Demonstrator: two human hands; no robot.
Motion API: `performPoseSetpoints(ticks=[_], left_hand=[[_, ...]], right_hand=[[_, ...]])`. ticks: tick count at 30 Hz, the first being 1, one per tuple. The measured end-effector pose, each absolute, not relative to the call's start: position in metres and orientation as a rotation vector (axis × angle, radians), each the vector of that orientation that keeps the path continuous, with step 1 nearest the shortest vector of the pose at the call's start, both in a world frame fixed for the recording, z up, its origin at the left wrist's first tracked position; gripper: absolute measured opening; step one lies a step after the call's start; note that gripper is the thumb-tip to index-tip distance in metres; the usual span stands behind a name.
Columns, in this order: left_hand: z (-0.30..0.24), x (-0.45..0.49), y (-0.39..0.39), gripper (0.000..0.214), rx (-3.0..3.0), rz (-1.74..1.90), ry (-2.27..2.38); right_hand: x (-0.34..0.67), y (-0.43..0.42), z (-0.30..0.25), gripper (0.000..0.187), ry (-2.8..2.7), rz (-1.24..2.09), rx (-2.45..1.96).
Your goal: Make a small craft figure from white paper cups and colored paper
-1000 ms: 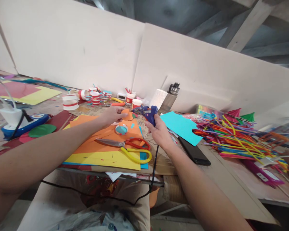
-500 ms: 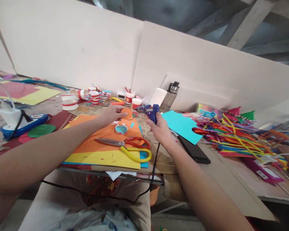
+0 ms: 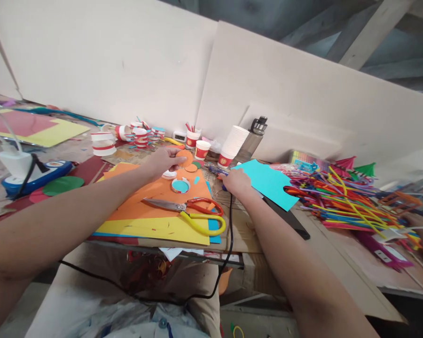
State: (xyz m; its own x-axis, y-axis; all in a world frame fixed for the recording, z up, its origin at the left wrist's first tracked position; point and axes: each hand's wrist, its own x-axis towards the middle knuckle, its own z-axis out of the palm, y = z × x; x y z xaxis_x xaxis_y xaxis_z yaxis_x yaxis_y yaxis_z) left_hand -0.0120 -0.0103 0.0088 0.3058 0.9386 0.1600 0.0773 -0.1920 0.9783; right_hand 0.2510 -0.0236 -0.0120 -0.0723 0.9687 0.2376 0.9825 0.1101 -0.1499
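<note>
My left hand [image 3: 164, 161] pinches an orange paper disc [image 3: 184, 160] upright by its edge, above the stacked sheets. Over at the right, my right hand [image 3: 237, 182] is closed around a blue hot glue gun [image 3: 214, 169], low at the tabletop; most of its body is hidden behind my fingers. Between my arms, scissors [image 3: 183, 207] with one red and one yellow handle lie on the orange sheet [image 3: 127, 206]. A short white ring with a blue disc [image 3: 181, 186] inside sits just behind them.
A stack of paper cups [image 3: 234, 141] leans near a dark bottle [image 3: 252, 141]. Cut cup pieces [image 3: 104, 144] stand at the back left. A blue power strip [image 3: 38, 178] lies left; pipe cleaners [image 3: 348, 202] pile up right. The black cord [image 3: 229, 230] hangs over the table edge.
My right hand has lowered the glue gun from above the table to the tabletop, tipping it over. My left hand has raised the orange disc slightly, near the same spot.
</note>
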Motion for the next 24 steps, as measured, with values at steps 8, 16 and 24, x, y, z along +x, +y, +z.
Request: performPoseSetpoints(ticks=[8,16,24], left_hand=[[0.004,-0.010,-0.008,0.015,1.562,1.031,0.961],[0.000,-0.010,-0.004,0.022,1.557,1.035,0.937],[-0.003,-0.011,-0.002,0.024,1.550,1.034,0.921]], right_hand=[[0.198,-0.020,0.004,0.032,-2.512,0.032,-1.670],[0.184,0.008,0.010,0.025,-2.788,0.156,-1.749],[0.189,0.007,0.007,0.035,-2.829,0.106,-1.674]])
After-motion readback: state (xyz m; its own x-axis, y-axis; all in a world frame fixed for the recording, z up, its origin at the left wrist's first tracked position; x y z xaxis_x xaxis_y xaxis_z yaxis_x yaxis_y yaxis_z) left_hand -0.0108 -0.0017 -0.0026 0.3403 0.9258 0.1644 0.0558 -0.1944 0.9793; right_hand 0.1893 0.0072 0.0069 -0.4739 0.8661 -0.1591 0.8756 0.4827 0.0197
